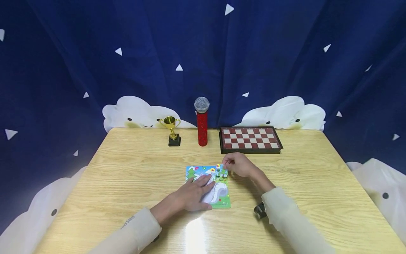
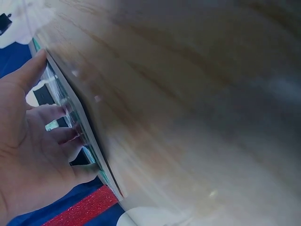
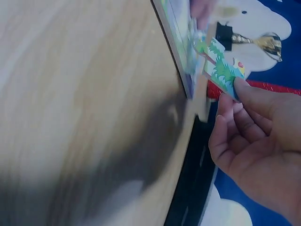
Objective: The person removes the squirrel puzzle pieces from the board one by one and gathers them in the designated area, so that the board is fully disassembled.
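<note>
A colourful jigsaw puzzle [image 1: 225, 201] lies on the wooden table, with a tree and flowers along its top and a big pale figure in the middle. My left hand [image 1: 194, 195] rests on it with fingers spread, covering its lower left part. At the puzzle's upper right corner, my right hand [image 1: 240, 165] pinches a puzzle piece [image 3: 222, 71] between thumb and fingers. That piece shows a green tree and a bit of red and yellow; in the right wrist view it tilts up off the puzzle's surface.
Behind the puzzle stand a gold trophy [image 1: 173, 129] on a black base and a red glittery microphone [image 1: 202, 127]. A red and white chessboard [image 1: 250, 138] in a black frame lies at the back right. A dark blue curtain [image 1: 203, 42] hangs behind the table [image 1: 127, 165].
</note>
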### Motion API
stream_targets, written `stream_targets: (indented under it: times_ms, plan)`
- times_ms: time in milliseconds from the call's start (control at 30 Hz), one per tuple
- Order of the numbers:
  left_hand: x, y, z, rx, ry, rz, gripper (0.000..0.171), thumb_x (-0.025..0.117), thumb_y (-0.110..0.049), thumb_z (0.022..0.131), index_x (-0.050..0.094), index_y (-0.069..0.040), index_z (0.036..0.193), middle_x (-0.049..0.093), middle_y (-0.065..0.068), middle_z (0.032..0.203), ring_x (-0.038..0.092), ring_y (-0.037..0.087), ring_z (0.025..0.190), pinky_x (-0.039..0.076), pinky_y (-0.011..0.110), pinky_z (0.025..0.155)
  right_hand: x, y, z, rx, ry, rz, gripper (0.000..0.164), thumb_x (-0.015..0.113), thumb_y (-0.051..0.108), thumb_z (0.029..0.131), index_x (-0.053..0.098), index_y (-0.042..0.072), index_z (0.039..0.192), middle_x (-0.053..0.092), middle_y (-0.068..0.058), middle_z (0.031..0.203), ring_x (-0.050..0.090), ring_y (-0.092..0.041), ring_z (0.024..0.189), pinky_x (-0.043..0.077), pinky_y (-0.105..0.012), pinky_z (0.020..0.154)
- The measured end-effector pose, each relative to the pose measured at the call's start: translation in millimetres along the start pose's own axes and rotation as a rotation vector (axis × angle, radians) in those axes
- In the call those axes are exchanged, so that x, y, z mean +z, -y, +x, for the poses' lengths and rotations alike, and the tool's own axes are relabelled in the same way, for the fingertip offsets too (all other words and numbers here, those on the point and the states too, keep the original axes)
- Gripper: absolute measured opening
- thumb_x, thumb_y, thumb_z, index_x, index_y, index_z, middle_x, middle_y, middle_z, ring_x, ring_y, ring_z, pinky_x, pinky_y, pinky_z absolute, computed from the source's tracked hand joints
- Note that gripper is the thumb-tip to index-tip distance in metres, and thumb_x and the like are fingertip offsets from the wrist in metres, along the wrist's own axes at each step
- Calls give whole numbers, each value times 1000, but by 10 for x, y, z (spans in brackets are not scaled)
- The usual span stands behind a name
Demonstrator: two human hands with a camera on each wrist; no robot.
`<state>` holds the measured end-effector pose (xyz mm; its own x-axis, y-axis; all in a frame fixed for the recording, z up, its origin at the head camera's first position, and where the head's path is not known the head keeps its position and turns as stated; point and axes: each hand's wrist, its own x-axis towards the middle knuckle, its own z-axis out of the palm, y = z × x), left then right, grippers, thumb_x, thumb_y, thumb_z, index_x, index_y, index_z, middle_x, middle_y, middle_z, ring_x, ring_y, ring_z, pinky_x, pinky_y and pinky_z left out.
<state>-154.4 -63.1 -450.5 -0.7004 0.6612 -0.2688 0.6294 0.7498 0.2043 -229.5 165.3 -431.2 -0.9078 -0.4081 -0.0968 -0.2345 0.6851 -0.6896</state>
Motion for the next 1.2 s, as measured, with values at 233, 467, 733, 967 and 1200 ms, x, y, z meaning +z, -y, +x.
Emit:
stream_targets:
  times_ms: [233, 467, 733, 967, 1200]
  plan:
    - [8, 3, -12, 0, -9, -10, 81, 51, -59, 88, 24, -18, 152, 13, 7, 161, 15, 24, 148, 23, 54, 115, -255, -154, -157, -9, -23, -47, 7, 61, 11, 91, 66, 7, 89, 63, -4, 80, 51, -11, 71, 43, -22, 61]
    - [10, -6, -5, 1, -10, -13, 81, 51, -60, 88, 23, -18, 152, 13, 7, 161, 15, 24, 148, 22, 54, 115, -525, -405, -297, 51, -44, -88, 8, 59, 10, 92, 66, 5, 89, 61, -4, 80, 50, -13, 71, 43, -27, 64]
    - [6, -16, -8, 1, -9, -12, 81, 51, -59, 88, 24, -17, 152, 14, 8, 160, 16, 24, 148, 23, 54, 115, -740, -731, -452, 135, -24, -99, 13, 54, 9, 94, 65, 4, 92, 59, -3, 77, 48, -15, 68, 41, -28, 61]
    - [-3, -21, -9, 3, -13, -14, 80, 52, -59, 88, 25, -17, 151, 14, 8, 160, 16, 25, 148, 23, 54, 115, -870, -899, -565, 192, 3, -80, 17, 50, 7, 95, 65, 0, 96, 59, -7, 79, 47, -14, 68, 40, -27, 59]
    - [-4, -31, -11, -5, -12, -6, 81, 52, -59, 88, 25, -17, 151, 14, 7, 160, 16, 24, 148, 23, 54, 115, -943, -1040, -630, 250, 11, -97, 17, 49, 7, 96, 64, -1, 95, 57, -6, 77, 47, -14, 70, 41, -26, 60]
